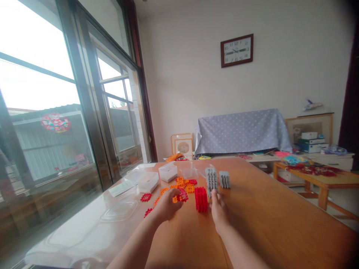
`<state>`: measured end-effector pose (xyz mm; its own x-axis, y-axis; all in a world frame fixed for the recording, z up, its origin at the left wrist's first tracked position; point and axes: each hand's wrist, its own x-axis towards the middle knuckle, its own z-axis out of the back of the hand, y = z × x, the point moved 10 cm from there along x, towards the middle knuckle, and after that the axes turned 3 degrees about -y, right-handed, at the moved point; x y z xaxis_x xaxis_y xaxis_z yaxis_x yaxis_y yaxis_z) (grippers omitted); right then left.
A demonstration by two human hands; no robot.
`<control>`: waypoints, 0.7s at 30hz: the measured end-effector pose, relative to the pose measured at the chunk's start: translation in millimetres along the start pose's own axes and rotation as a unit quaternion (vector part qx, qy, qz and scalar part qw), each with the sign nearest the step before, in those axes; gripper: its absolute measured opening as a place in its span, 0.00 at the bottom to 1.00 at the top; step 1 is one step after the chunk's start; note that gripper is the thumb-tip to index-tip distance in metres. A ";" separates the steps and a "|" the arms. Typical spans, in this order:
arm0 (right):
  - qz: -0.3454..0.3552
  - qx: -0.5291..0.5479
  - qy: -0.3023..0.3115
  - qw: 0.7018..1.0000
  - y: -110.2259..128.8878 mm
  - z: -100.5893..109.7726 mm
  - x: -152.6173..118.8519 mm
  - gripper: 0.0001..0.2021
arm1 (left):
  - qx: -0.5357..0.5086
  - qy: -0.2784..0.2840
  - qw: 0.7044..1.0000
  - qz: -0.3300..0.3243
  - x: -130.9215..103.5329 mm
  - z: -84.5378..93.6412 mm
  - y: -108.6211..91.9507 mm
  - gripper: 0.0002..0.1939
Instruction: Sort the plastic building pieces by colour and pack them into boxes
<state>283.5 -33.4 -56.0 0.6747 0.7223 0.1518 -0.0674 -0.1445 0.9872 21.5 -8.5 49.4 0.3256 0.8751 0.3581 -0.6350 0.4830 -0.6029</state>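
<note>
- Where the two hands come together over the table [260, 209], the red stack [201, 199] stands on the wood between them, its toothed layers packed side by side.
- The right hand [220, 213] is just to the right of the red stack, turned on edge with its palm toward the stack. Its fingers are loosely extended, pointing away from the person, with nothing seen in their grasp; whether they touch a stack cannot be told.
- The left hand [167, 206] is left of the red stack, with a gap between. Its wrist is bent so that the fingers reach right, curved, with the thumb below and set apart from them.
- A red piece [183, 195] shows at the left hand's fingertips; whether they grip it or only pass in front of it cannot be told.
- Both forearms rise from the lower edge, the left slanting right and the right slanting left.
- Beyond the right fingertips is the tall grey stack [211, 178], with the short grey stack [224, 179] just to its right.
- Orange pieces [190, 188] lie loose beyond the left hand, with some red ones among them.
- Farther left are a clear lid [119, 210] and two boxes [148, 183].
- At the far wall, a spotted cloth [241, 132] hangs below a clock [237, 50].
- Windows [47, 86] line the left side.
</note>
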 end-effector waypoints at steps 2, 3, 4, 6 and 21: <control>-0.002 0.001 0.006 1.000 1.2 -0.6 -0.3 0.35 | -0.005 -0.008 1.000 -0.011 13.1 -0.4 -11.1 0.15; -0.003 0.002 0.010 1.000 1.6 -1.1 -0.4 0.35 | -0.010 -0.004 1.000 -0.020 19.1 -3.2 -18.0 0.16; -0.004 0.004 0.014 1.000 1.9 -1.8 -0.7 0.35 | -0.016 0.000 0.999 -0.032 24.7 -6.3 -25.9 0.16; -0.008 0.011 0.021 1.000 2.2 -3.1 -1.2 0.35 | -0.022 0.003 0.998 -0.061 35.0 -12.9 -41.2 0.17; -0.036 0.005 0.042 0.998 4.2 -5.2 -3.9 0.34 | 0.024 0.027 0.993 -0.115 62.2 -52.4 -67.4 0.18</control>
<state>276.7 -33.3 -52.3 0.6129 0.7856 0.0849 -0.0138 -0.0969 0.9952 121.3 15.0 75.0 0.5016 0.7433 0.4426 -0.5720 0.6688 -0.4750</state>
